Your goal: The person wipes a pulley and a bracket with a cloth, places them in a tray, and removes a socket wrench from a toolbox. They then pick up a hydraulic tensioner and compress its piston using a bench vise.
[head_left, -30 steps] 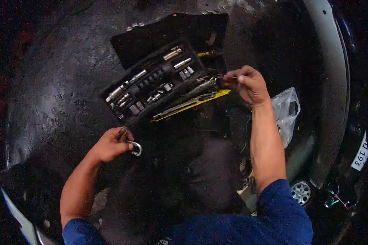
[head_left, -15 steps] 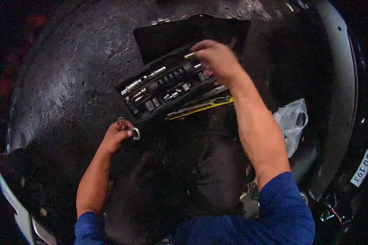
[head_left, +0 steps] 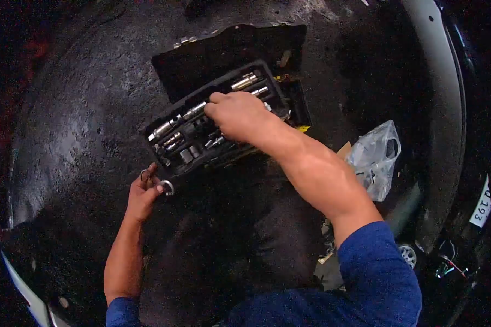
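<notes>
A black tool tray point(head_left: 262, 70) with metal sockets and extension bars lies tilted at the upper middle, in front of a dark open lid point(head_left: 174, 71). My right hand point(head_left: 237, 115) reaches over the middle of the tray, its fingers closed at the end of a silvery bar point(head_left: 195, 110); whether they grip it is hidden. Near the tray's lower left corner, my left hand point(head_left: 143, 197) pinches a shiny metal ring point(head_left: 167, 188). A second, thinner ring point(head_left: 145, 175) is at its fingers.
A clear plastic bag point(head_left: 375, 158) lies right of my right forearm. Farther right is a curved grey panel point(head_left: 439, 109), with a white plate point(head_left: 481, 204) beside it. Under the tray's right end a dark case point(head_left: 301, 106) shows, with yellow bits.
My right hand has moved left and down from the tray's right end to its middle. The tray now sits tilted above the dark case. My left hand still holds the ring.
</notes>
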A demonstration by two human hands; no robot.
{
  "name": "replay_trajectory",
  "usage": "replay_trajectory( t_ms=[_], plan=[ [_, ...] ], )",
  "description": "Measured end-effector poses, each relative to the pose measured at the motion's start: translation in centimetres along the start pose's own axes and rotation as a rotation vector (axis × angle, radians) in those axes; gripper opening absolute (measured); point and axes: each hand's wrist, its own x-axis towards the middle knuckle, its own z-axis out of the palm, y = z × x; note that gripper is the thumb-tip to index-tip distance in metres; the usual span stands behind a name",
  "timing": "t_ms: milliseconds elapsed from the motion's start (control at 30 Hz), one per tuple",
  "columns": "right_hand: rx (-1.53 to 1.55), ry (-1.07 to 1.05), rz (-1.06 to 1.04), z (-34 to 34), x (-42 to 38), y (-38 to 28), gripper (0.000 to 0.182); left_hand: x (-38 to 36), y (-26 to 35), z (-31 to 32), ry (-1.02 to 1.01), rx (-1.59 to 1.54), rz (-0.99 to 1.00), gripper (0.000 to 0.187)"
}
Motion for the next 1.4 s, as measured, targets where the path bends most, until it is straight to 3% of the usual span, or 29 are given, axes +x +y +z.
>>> replay_trajectory(
  t_ms=[100,200,400,500,567,633,900,1000,1167,1233,1300,1400],
  plan=[
    [0.017,0.049,0.021,-0.3,-1.8,-0.2,0.013,-0.3,0.6,0.3,-0.097,-0.142,-0.029,0.073],
    [0.011,-0.001,0.131,-0.5,-5.2,1.2,0.020,-0.7,2.5,2.6,-0.191,-0.056,0.001,0.069],
    [-0.019,-0.074,0.224,0.9,-8.4,4.6,0.027,0.9,2.9,3.4,-0.141,-0.031,-0.032,0.064],
    [-0.011,0.017,0.183,1.8,-8.4,5.4,0.014,1.7,2.5,3.1,-0.132,-0.138,-0.002,0.060],
    [-0.003,0.025,0.185,1.8,-8.5,5.8,0.014,2.1,2.7,3.0,-0.132,-0.173,0.018,0.059],
    [0.014,-0.015,0.187,2.2,-8.3,6.0,0.028,2.8,3.2,2.6,-0.081,-0.191,0.022,0.058],
    [0.021,-0.036,0.219,2.3,-8.8,5.7,0.029,6.7,10.5,2.0,0.081,-0.093,0.328,0.061],
    [0.004,-0.067,0.259,1.7,-9.3,5.3,0.032,9.2,14.7,2.4,0.181,0.006,0.190,0.068],
    [0.171,0.152,0.411,-0.4,-13.1,3.1,0.038,12.6,17.9,2.4,0.064,-0.069,0.311,0.077],
    [0.210,0.113,0.442,-0.7,-16.0,3.0,0.038,13.2,18.1,2.3,0.001,-0.013,0.224,0.077],
    [0.654,-0.180,0.665,-0.4,-19.0,2.8,0.038,13.8,17.6,1.7,-0.036,0.078,0.250,0.078],
    [0.687,-0.107,0.709,2.0,-22.9,3.1,0.038,12.6,17.6,2.0,-0.054,0.256,0.303,0.080]
  ],
)
